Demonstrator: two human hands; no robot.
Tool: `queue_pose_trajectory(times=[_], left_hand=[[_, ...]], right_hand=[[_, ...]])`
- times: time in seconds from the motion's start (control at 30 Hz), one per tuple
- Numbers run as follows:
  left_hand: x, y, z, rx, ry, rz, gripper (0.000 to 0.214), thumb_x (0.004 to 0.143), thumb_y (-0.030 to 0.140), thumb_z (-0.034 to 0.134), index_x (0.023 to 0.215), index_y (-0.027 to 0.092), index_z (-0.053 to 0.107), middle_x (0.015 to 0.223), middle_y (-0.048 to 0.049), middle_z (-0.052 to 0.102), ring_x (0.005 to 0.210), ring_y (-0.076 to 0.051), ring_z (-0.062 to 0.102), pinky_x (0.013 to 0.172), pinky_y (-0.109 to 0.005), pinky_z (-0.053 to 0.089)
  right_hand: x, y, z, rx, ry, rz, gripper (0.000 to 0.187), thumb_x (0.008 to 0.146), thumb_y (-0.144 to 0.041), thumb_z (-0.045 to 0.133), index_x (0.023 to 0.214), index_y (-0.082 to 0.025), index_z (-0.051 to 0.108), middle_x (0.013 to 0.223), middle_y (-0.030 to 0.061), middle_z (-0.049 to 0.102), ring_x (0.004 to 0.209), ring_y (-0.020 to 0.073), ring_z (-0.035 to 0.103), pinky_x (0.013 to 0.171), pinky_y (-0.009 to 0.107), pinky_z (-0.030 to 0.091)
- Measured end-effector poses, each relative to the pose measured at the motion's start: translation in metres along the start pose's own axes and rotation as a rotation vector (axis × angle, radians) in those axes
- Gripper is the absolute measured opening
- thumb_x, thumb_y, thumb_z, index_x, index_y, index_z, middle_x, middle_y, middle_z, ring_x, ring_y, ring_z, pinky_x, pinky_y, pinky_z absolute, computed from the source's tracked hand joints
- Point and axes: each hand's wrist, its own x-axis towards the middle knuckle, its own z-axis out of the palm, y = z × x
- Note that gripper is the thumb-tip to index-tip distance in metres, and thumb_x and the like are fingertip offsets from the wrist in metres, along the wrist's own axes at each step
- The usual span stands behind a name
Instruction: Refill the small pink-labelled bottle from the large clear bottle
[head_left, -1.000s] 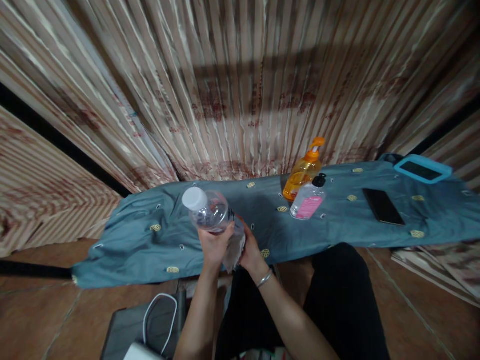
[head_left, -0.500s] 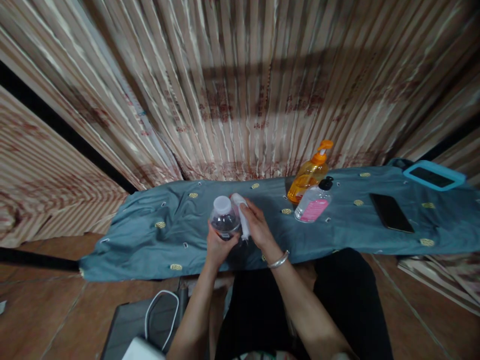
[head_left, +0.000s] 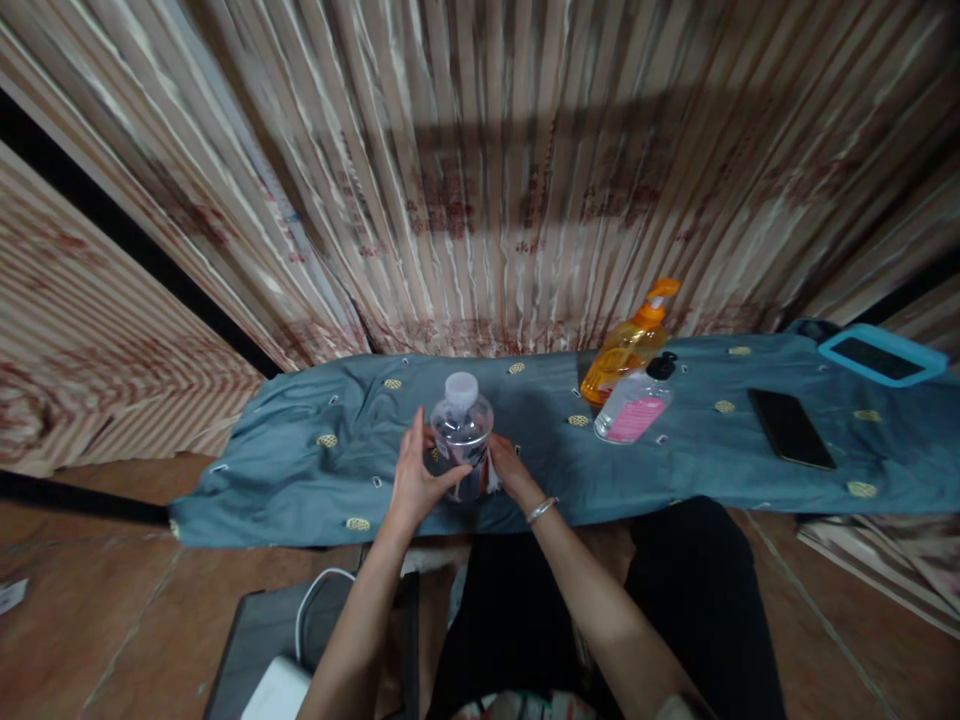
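A clear plastic bottle (head_left: 463, 425) with a white cap stands upright in front of me, over the blue-green cloth. My left hand (head_left: 418, 478) grips it from the left, thumb across its front and fingers along its side. At the bottle's right side, my right hand (head_left: 515, 470) presses a white, folded wipe or cloth (head_left: 493, 474) against the lower part. Most of that white piece is hidden behind the bottle and my fingers. A silver bracelet (head_left: 542, 510) circles my right wrist.
An orange pump bottle (head_left: 621, 355) and a clear bottle with pink label (head_left: 634, 408) stand to the right. Beyond them lie a black phone (head_left: 791, 428) and a blue-framed object (head_left: 881, 355). Behind the cloth-covered surface (head_left: 300, 490) hangs a striped curtain (head_left: 480, 180).
The bottle appears higher and more upright. My right hand has slid the white piece from beside its top down to its lower right side. My left fingers have opened out along the bottle.
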Motion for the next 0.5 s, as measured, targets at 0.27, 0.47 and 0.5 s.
queue_pose_trajectory(times=[0.27, 0.47, 0.5], left_hand=[[-0.036, 0.006, 0.021, -0.265, 0.01, -0.069, 0.08, 0.074, 0.047, 0.083, 0.143, 0.018, 0.054, 0.147, -0.0194, 0.064, 0.138, -0.034, 0.063, 0.122, -0.053, 0.045], [-0.028, 0.003, 0.038, -0.373, 0.082, -0.196, 0.071, 0.057, 0.041, 0.093, 0.118, 0.016, 0.066, 0.123, -0.0166, 0.075, 0.115, -0.034, 0.074, 0.112, -0.056, 0.054], [-0.026, 0.002, 0.038, -0.395, 0.079, -0.2, 0.071, 0.056, 0.042, 0.093, 0.117, 0.016, 0.066, 0.12, -0.0158, 0.076, 0.114, -0.034, 0.074, 0.111, -0.056, 0.054]], right_hand=[[-0.002, -0.047, 0.011, 0.043, 0.045, -0.108, 0.044, 0.107, -0.053, 0.061, 0.126, -0.014, 0.064, 0.121, 0.0095, 0.062, 0.108, 0.0202, 0.064, 0.096, 0.039, 0.059], [-0.021, -0.038, 0.031, 0.0, 0.039, -0.184, 0.042, 0.106, -0.048, 0.064, 0.132, -0.015, 0.062, 0.127, 0.0107, 0.062, 0.114, 0.0211, 0.063, 0.102, 0.043, 0.057], [-0.023, -0.029, 0.027, -0.011, 0.064, -0.17, 0.042, 0.107, -0.049, 0.062, 0.131, -0.015, 0.063, 0.125, 0.0104, 0.062, 0.111, 0.0203, 0.064, 0.1, 0.041, 0.058]])
